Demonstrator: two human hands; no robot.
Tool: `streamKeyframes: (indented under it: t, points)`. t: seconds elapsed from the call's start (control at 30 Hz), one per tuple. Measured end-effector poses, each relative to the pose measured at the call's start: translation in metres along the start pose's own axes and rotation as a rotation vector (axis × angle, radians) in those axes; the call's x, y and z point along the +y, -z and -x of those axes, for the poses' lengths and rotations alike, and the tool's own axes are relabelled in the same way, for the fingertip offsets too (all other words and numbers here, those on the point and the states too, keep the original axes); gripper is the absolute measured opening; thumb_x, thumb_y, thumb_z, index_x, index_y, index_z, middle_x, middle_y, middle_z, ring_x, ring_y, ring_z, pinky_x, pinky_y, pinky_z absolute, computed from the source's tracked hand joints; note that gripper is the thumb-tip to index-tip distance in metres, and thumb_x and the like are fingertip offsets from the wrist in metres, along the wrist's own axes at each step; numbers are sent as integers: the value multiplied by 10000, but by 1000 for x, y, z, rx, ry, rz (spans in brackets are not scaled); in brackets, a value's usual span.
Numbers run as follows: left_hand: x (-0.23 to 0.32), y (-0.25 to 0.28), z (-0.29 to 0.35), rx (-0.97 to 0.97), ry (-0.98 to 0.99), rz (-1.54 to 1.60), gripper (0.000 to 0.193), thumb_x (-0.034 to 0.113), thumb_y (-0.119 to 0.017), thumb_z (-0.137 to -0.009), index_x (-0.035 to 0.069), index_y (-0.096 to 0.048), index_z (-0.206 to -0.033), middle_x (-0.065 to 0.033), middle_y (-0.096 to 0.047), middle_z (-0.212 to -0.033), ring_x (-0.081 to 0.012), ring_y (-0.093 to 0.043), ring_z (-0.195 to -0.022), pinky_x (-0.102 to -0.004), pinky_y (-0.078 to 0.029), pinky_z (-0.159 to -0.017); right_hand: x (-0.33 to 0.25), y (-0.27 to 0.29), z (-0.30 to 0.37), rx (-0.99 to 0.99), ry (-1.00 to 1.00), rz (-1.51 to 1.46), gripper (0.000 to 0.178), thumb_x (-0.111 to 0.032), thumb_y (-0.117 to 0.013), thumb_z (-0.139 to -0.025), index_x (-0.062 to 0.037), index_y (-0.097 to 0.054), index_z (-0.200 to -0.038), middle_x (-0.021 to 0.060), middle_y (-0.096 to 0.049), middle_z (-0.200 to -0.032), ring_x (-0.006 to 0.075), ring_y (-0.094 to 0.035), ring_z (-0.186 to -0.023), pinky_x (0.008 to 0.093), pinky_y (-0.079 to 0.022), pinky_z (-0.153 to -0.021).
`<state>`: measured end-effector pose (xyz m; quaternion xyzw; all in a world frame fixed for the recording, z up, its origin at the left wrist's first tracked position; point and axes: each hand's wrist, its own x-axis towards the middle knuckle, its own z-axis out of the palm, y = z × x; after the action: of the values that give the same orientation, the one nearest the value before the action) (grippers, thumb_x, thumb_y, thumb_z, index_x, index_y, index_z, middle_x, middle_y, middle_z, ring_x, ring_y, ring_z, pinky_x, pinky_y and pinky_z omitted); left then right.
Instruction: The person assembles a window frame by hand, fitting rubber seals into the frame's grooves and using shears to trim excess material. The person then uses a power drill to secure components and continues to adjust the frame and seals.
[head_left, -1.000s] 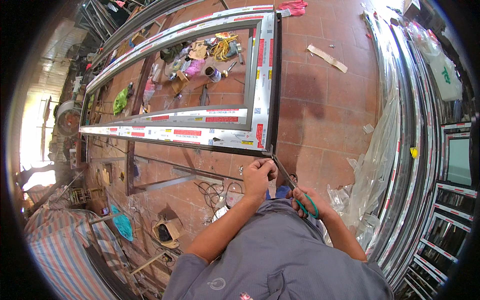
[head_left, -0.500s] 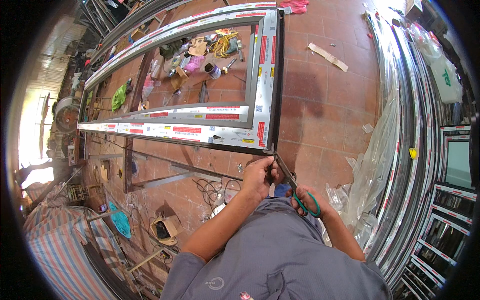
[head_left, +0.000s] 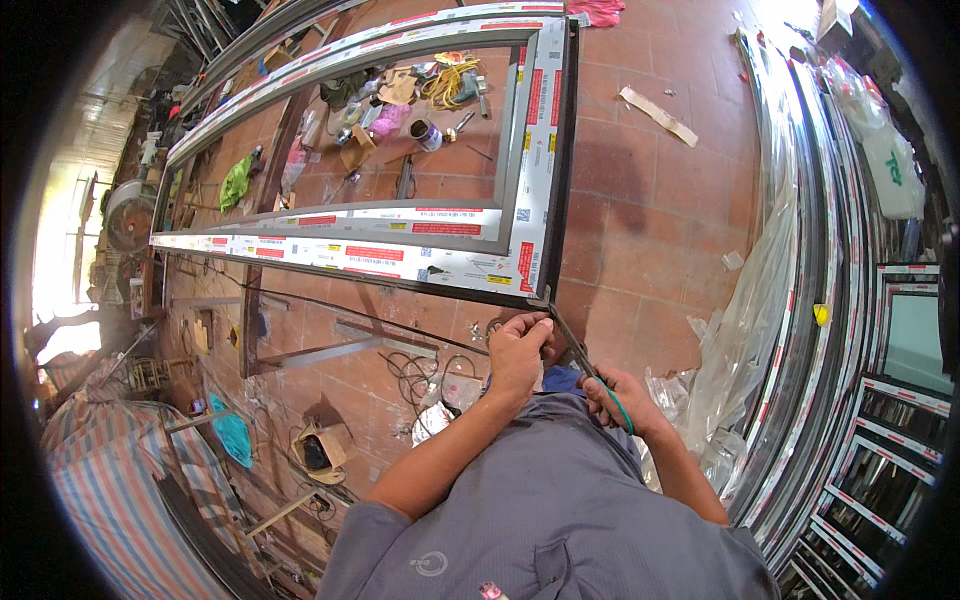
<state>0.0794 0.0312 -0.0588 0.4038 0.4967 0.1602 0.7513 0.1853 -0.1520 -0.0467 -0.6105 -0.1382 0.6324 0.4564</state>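
Note:
A large rectangular window or door frame (head_left: 450, 270), covered in white and red protective film, lies raised before me, dark edging along its outer side. Just below its near right corner, my left hand (head_left: 520, 350) is closed, thumb and fingertips together; what they pinch is too small to make out. My right hand (head_left: 620, 400) grips scissors (head_left: 572, 342) with green handles, mostly covered by its fingers. The blades point up and left, their tips at the frame's corner beside my left fingertips.
Beneath the frame, a tin can (head_left: 426, 135), yellow cord (head_left: 452, 84) and scraps lie on the tiled floor. Long film-wrapped profiles (head_left: 800, 300) line the right side. Black cable (head_left: 405, 375) and an open cardboard box (head_left: 330, 450) are at the lower left; a striped sheet (head_left: 120, 480) stands beyond.
The scissors' green handles have turned more edge-on and look closer together as my right hand closes. Both hands stay by the frame's corner. The whole view has shifted slightly.

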Motion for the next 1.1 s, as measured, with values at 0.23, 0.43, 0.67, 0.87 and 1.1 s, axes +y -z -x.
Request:
streamKeyframes:
  t: [0.23,0.43,0.67,0.87,1.1]
  points:
    - [-2,3,0,-7,9,11,165,132,-713,-990,1,-715,-1091,-15,-682,-855,-95,-607,-706,-255,-508,-655,-10,-6,5,101,44,212,568,-574,-701,-985,-16,-602,-945,47,-587,-722,122,-557,-610,323,-457,-560]
    - [-4,4,0,-7,8,16,168,141,-712,-994,14,-712,-1104,-2,-686,-888,-84,-607,-735,-257,-515,-671,-23,-8,9,150,-22,342,618,-599,-723,-948,11,-628,-955,136,-623,-761,200,-594,-737,390,-491,-687]
    - [-4,3,0,4,-25,23,172,136,-699,-1002,-12,-729,-1085,-2,-680,-864,-71,-603,-696,-239,-520,-640,-13,-6,6,177,89,431,626,-621,-725,-929,-3,-654,-1002,164,-654,-806,238,-626,-781,405,-507,-729]
    - [-4,6,-2,-13,-17,-36,203,155,-712,-993,-1,-711,-1122,-27,-701,-918,-101,-648,-774,-256,-538,-674,-17,-9,8,201,83,445,645,-636,-720,-921,-11,-678,-1073,204,-708,-887,291,-679,-833,432,-526,-775]
    - [5,7,-1,-27,11,-82,207,158,-711,-984,0,-723,-1117,-19,-701,-910,-93,-641,-757,-245,-533,-667,-6,-1,3,208,105,472,676,-669,-725,-894,-26,-701,-1100,205,-716,-885,299,-685,-828,441,-528,-782]
